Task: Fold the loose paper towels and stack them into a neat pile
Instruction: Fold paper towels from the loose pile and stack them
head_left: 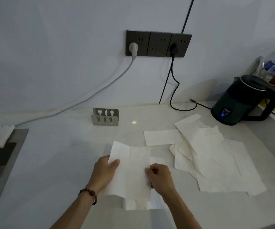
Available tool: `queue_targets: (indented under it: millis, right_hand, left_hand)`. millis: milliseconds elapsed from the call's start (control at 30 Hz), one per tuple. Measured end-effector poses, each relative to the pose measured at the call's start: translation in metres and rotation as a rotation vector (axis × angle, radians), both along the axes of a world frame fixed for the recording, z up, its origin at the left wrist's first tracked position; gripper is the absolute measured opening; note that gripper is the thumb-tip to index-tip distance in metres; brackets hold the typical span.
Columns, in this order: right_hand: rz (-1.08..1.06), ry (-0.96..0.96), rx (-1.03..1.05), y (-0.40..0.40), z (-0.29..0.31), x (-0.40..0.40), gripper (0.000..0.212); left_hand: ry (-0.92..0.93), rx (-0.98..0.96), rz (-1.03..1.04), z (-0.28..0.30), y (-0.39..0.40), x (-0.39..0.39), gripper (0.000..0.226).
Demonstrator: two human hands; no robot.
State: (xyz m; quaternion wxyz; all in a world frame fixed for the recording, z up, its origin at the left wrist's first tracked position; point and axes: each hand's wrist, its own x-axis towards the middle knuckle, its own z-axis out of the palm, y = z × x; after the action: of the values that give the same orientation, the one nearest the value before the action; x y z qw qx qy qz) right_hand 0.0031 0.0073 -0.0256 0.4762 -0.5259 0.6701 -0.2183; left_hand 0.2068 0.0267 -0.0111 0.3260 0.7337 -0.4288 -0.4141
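Now left hand, right hand fingers pinch paper towel above counter.

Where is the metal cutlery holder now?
The metal cutlery holder stands on the white counter against the wall, below and left of the dark wall sockets.

A white paper towel is held lifted off the counter, pinched at both side edges, creased and hanging. Right of the grip, loose paper towels lie flat, overlapping. Beneath it lies a folded towel.
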Motion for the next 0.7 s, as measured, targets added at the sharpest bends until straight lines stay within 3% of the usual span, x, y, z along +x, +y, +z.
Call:
queue_targets:
  millis: [233,700]
  right_hand:
    - [0.046,0.165,-0.004,0.019,-0.019,0.011,0.02]
    - [-0.019,0.322,-0.045,0.02,-0.029,0.016,0.02]
  left_hand:
    - [-0.077,0.043,-0.03,-0.022,0.019,0.008,0.011]
    - [-0.084,0.028,-0.041,-0.034,0.017,0.006,0.015]
